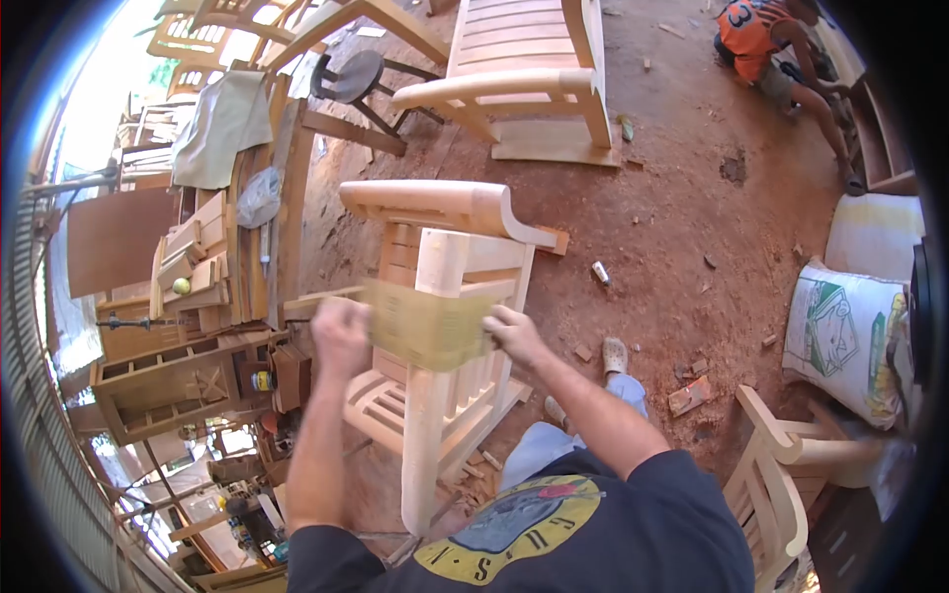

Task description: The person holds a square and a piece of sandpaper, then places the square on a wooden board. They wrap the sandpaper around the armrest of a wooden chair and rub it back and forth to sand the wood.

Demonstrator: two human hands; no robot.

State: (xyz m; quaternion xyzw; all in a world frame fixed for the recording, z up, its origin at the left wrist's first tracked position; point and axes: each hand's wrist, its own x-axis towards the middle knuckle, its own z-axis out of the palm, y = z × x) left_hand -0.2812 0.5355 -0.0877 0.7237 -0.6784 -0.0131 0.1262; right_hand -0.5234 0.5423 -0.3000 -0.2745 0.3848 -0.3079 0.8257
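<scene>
A yellowish sheet of sandpaper (427, 326), blurred by motion and with faint print on it, is stretched between my two hands. My left hand (341, 334) grips its left end with the fingers closed. At the opposite end, my right hand (516, 336) pinches the edge. The sheet lies across the rounded armrest (442, 259) of a pale, unpainted wooden chair (427, 201), hiding part of that armrest. Below the sheet, the slatted seat and side of the chair show, with the long armrest running down towards my body.
A slatted wooden bench (519, 84) and a dark stool (358, 74) stand beyond the chair. Printed sacks (840, 331) and another wooden chair (769, 474) are at right. A person (766, 44) crouches at upper right. Stacked timber (198, 247) fills the left; scraps litter the dirt floor.
</scene>
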